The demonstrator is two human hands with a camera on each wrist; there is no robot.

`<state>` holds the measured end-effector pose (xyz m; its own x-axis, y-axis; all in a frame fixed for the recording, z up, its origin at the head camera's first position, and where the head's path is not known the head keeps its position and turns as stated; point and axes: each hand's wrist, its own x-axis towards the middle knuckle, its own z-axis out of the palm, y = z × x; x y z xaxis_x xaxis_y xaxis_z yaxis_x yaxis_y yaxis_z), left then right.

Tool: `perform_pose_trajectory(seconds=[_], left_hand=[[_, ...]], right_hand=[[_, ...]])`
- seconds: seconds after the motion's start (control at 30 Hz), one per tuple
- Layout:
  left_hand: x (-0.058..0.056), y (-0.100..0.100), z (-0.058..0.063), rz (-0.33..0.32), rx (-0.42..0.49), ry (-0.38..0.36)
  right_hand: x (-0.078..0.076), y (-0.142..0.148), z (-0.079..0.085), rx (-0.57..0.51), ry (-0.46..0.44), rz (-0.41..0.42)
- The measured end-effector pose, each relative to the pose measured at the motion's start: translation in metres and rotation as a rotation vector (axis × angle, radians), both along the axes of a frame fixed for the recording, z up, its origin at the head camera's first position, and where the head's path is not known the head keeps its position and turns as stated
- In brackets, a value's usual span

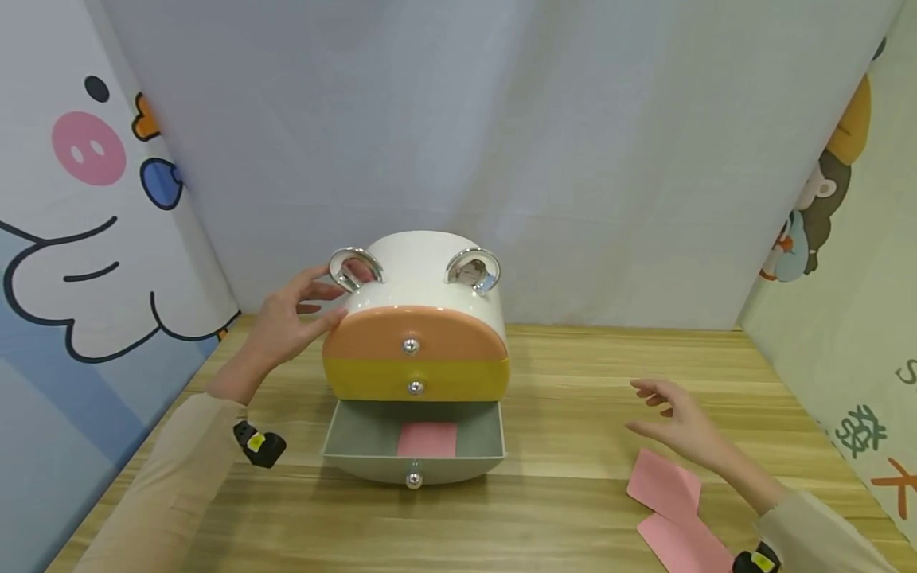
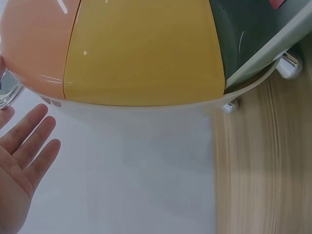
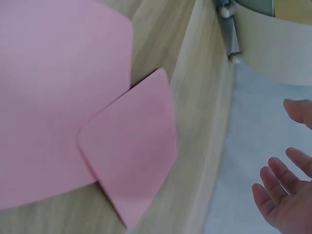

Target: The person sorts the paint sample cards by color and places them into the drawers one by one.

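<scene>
A small white storage box (image 1: 421, 267) with two silver ring-shaped ears stands on the table. Its orange drawer (image 1: 372, 336) and yellow drawer (image 1: 372, 380) are closed, while the grey-green bottom drawer (image 1: 351, 434) is pulled out. A pink card (image 1: 427, 440) lies inside that drawer. My left hand (image 1: 286, 322) rests at the box's upper left side by the silver ear (image 1: 351, 267), fingers extended, as the left wrist view also shows. Above the table on the right hovers my right hand (image 1: 679, 423), relaxed and holding nothing. Close below it lie pink cards (image 3: 131, 146), partly overlapping.
The wood-grain table (image 1: 566, 430) runs back to a pale grey curtain (image 1: 609, 159). Printed cartoon panels stand on the left (image 1: 93, 263) and right (image 1: 845, 318). Round silver knobs stick out from the drawer fronts.
</scene>
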<state>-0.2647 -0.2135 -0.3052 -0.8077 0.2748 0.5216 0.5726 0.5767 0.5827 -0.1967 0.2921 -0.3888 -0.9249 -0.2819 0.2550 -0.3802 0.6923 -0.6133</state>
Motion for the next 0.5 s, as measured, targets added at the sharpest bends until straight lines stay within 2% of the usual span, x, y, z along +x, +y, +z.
perform_pose_trajectory(seconds=[0.13, 0.3, 0.5], left_hand=[[0.001, 0.0, 0.001, 0.001, 0.008, -0.011], [0.002, 0.0, 0.001, -0.003, 0.018, -0.028], [0.002, 0.002, 0.001, -0.003, 0.027, -0.038]], right_hand=[[0.007, 0.02, -0.008, 0.05, -0.085, -0.006], [0.022, 0.035, -0.023, 0.17, -0.158, -0.032], [0.04, 0.036, -0.039, 0.344, -0.139, -0.096]])
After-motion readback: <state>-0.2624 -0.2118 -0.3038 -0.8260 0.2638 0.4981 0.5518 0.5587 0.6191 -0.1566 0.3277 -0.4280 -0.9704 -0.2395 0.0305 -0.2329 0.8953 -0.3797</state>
